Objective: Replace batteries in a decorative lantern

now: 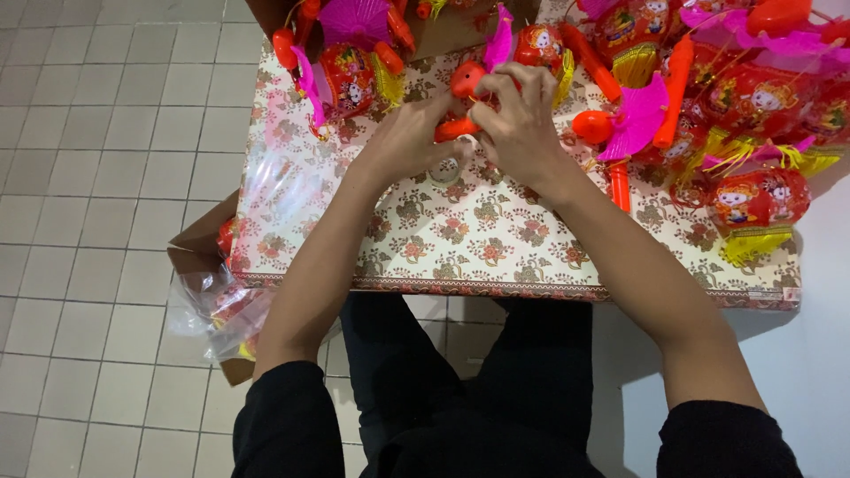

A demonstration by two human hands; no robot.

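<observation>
Both hands gripping orange handle, cardboard box holding lanterns

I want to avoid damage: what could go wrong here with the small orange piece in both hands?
1. The left hand and right hand pinch the orange plastic piece together; it might slip or snap.
2. The lantern pile crowds the right hand, so tassels may snag.

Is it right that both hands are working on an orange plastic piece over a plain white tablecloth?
Not quite. In the head view the left hand and right hand do hold the orange plastic piece, but the tablecloth is floral-patterned, not plain white.
</observation>
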